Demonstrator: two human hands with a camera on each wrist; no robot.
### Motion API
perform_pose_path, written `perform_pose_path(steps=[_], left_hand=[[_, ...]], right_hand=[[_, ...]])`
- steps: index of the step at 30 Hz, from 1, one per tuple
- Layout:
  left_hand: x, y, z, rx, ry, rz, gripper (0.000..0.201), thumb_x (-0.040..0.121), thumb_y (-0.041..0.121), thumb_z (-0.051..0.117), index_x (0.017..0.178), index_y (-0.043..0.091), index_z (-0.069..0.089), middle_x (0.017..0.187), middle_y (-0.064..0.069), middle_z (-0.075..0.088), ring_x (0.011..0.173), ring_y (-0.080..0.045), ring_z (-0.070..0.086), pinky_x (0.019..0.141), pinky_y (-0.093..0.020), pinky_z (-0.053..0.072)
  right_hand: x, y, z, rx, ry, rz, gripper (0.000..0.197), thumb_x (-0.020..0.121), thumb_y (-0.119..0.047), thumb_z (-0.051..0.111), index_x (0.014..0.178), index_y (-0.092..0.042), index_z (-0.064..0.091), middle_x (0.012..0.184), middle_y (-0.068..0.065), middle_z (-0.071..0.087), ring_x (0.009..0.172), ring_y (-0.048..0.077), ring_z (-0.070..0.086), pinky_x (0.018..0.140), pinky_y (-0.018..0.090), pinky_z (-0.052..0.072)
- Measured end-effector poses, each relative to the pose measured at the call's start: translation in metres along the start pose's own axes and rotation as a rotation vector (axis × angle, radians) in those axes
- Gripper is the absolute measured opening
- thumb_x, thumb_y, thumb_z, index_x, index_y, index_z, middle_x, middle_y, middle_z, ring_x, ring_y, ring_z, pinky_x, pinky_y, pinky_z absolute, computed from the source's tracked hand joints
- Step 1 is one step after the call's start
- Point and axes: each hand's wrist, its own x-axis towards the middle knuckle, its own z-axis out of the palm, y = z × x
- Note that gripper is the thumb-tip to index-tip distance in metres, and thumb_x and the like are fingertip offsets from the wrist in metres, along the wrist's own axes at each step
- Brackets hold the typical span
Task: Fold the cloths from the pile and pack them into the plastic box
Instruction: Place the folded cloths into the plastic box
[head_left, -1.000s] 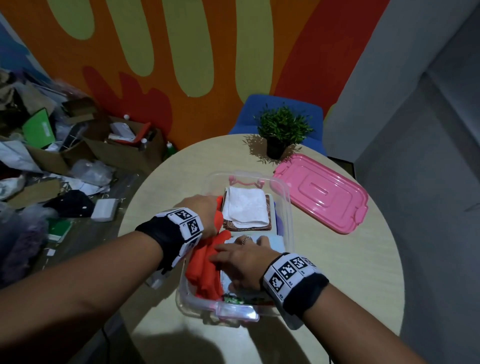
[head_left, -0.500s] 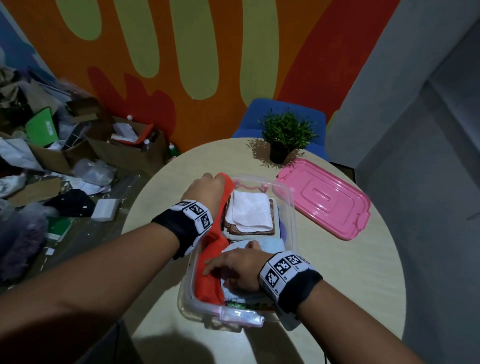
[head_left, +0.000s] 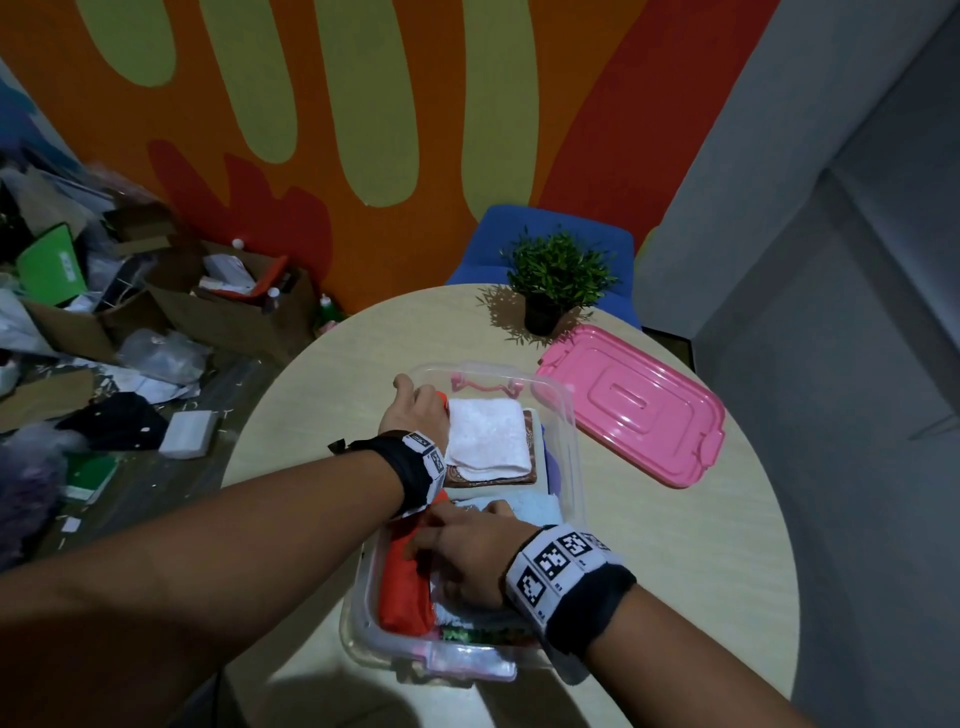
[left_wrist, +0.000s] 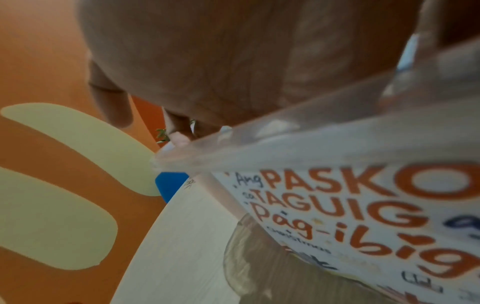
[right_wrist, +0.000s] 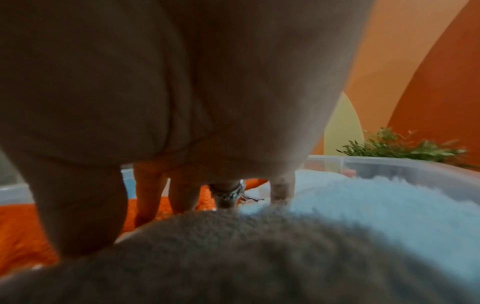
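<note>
Leftmost, left hand (head_left: 415, 410) reaching into plastic box (head_left: 563, 415) at its far left edge beside orange cloth (head_left: 408, 582), finger state hidden; rightward, right hand (head_left: 467, 556) pressing down there with straightish fingers; pink lid (head_left: 636, 405) alongside.

left fingertips (head_left: 415, 400) hidden, orange cloth (head_left: 408, 587) part-covered

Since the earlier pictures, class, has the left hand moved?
Yes. The left hand has slid along the orange cloth toward the plastic box's far end, nearer the plant.

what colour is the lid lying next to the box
Pink; the lid shows best in the head view.
</note>
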Motion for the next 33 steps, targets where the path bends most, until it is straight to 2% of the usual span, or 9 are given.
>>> perform_pose_path(steps=[5,11,15,19,21,24,27,31,33], left_hand=[[0.005,-0.019,-0.02,-0.316,-0.096,0.018,0.043,0.099,0.027,0.045,0.141,0.02,0.043,0.146,-0.013,0.037,0.137,-0.035,0.029,0.109,-0.055,0.025],[0.008,-0.053,-0.025,-0.422,-0.083,0.136,0.036,0.088,0.025,0.066,0.124,0.022,0.061,0.125,-0.003,0.058,0.121,-0.027,0.051,0.103,-0.039,0.035],[0.009,-0.064,-0.015,-0.759,0.082,-0.023,0.039,0.089,0.015,0.061,0.123,0.033,0.058,0.131,-0.004,0.043,0.125,-0.037,0.042,0.1,-0.045,0.045],[0.002,-0.051,0.006,-0.82,-0.121,-0.007,0.087,0.078,0.028,0.076,0.148,0.035,0.025,0.141,-0.014,0.033,0.12,-0.044,0.05,0.099,-0.048,0.048],[0.002,-0.043,0.008,-0.865,-0.1,0.078,0.08,0.08,0.019,0.073,0.146,0.027,0.029,0.13,-0.015,0.04,0.118,-0.039,0.051,0.099,-0.044,0.046],[0.008,-0.036,0.008,-0.946,-0.019,0.113,0.087,0.078,0.014,0.078,0.15,0.029,0.031,0.144,-0.01,0.044,0.128,-0.033,0.049,0.105,-0.032,0.041],[0.013,-0.025,0.003,-1.135,0.003,0.084,0.083,0.082,0.015,0.078,0.15,0.034,0.033,0.151,-0.005,0.046,0.122,-0.028,0.056,0.093,-0.023,0.042],[0.018,0.0,-0.006,-1.153,-0.08,0.219,0.104,0.085,0.023,0.076,0.159,0.027,0.003,0.161,-0.01,0.026,0.141,-0.029,0.038,0.109,-0.027,0.033],[0.025,0.014,-0.008,-1.102,-0.11,0.217,0.109,0.087,0.024,0.073,0.157,0.028,-0.011,0.158,-0.019,0.025,0.139,-0.034,0.038,0.113,-0.039,0.034]], right_hand=[[0.01,-0.003,0.005,-0.153,0.063,0.162,0.05,0.092,-0.033,0.058,0.137,-0.015,0.045,0.129,0.011,0.045,0.11,0.038,0.057,0.092,0.052,0.045],[0.021,0.003,0.003,-0.077,-0.106,0.035,0.061,0.092,-0.025,0.055,0.145,-0.041,0.033,0.152,-0.016,0.032,0.145,0.024,0.023,0.109,0.068,0.014],[-0.002,0.017,-0.013,0.015,0.195,0.09,0.039,0.098,-0.031,0.047,0.135,-0.045,0.047,0.145,-0.015,0.045,0.136,0.02,0.039,0.112,0.061,0.019],[-0.033,0.045,-0.019,-0.077,0.033,0.348,0.079,0.084,-0.054,0.066,0.147,-0.047,0.02,0.164,-0.004,0.003,0.149,0.035,0.011,0.116,0.063,0.009],[-0.04,0.056,-0.016,-0.091,-0.068,0.411,0.097,0.077,-0.064,0.068,0.152,-0.044,0.009,0.165,-0.004,-0.009,0.149,0.037,0.014,0.117,0.059,0.013],[-0.044,0.07,-0.012,-0.126,-0.074,0.473,0.11,0.07,-0.075,0.065,0.152,-0.041,0.001,0.164,-0.004,0.005,0.141,0.035,0.033,0.111,0.058,0.022],[-0.05,0.077,-0.002,-0.19,-0.055,0.56,0.107,0.067,-0.083,0.059,0.151,-0.036,0.013,0.156,-0.003,0.025,0.135,0.033,0.038,0.105,0.058,0.024],[-0.065,0.088,-0.005,-0.083,-0.034,0.606,0.094,0.067,-0.091,0.047,0.145,-0.04,0.03,0.149,-0.004,0.032,0.136,0.03,0.035,0.106,0.059,0.023],[-0.077,0.105,-0.015,0.102,0.122,0.621,0.071,0.079,-0.084,0.039,0.132,-0.038,0.048,0.136,-0.004,0.045,0.129,0.027,0.042,0.107,0.054,0.031]])
